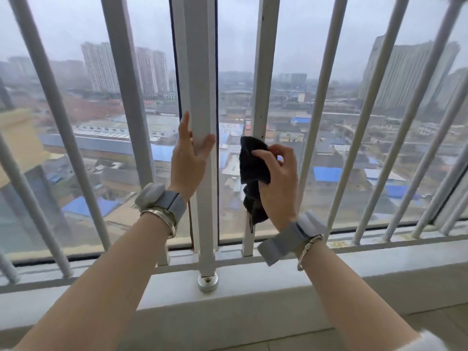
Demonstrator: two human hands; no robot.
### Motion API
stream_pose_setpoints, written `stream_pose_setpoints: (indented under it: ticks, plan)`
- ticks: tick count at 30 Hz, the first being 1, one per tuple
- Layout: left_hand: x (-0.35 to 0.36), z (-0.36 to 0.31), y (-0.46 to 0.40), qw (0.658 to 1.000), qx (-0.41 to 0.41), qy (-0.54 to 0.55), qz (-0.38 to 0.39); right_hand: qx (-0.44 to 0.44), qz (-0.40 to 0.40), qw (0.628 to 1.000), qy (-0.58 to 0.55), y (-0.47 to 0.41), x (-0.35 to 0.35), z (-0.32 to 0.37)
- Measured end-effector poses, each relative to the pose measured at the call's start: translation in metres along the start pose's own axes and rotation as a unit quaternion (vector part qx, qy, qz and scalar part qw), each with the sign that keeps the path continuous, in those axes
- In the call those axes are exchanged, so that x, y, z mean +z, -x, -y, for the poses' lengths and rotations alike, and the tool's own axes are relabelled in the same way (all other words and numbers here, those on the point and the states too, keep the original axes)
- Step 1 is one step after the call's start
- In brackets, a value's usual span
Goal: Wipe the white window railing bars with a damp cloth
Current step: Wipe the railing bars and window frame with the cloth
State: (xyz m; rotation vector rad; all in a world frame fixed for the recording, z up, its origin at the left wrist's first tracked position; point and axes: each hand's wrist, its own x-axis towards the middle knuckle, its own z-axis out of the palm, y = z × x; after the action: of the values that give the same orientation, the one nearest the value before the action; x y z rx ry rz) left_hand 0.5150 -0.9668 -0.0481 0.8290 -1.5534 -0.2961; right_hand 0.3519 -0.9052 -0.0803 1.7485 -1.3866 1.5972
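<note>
Head view: mid-wipe on the railing, right hand (276, 178) pinching the dark cloth (253, 165) with curled fingers, cloth top touching the square bar (263, 72) right of centre. Left hand (192, 150), fingers spread and straight, rests on the wide central post (200, 72), holding nothing. Next move likely calls for wrapping the cloth round that bar and sliding along it.
</note>
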Motion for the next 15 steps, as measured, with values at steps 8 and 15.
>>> stream_pose_setpoints:
  ticks: [8, 15]
  plan:
    - [-0.004, 0.002, -0.003, 1.0, -0.014, -0.008, 0.026, -0.038, 0.026, 0.999, 0.02, 0.002, 0.012, -0.015]
    - [-0.019, -0.01, -0.017, 0.992, -0.011, -0.072, 0.107, -0.038, -0.039, 0.998, -0.01, -0.007, -0.006, -0.01]
